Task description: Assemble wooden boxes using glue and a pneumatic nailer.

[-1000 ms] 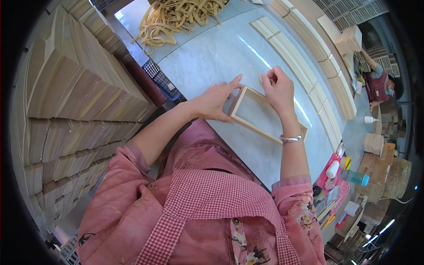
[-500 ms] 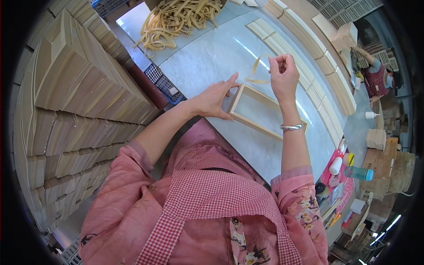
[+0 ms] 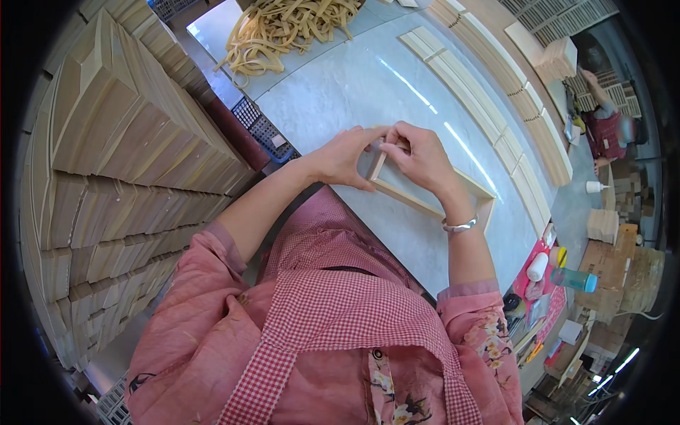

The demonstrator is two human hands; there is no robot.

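Near the edge of the pale tabletop (image 3: 322, 99): left hand (image 3: 345, 157) in a wide-open C, around the left end of a shallow rectangular wooden frame (image 3: 409, 199); right hand (image 3: 423, 157) bent over that end in a close pinch, cannot tell whether gripping anything. Best to steady from the left, without skewing.

Readable lettering, numbers or signs: none, near the fingers (image 3: 402, 134) or away from them.
Cardboard box (image 3: 609, 256): well to the right of the fingers, any marking too small to read.
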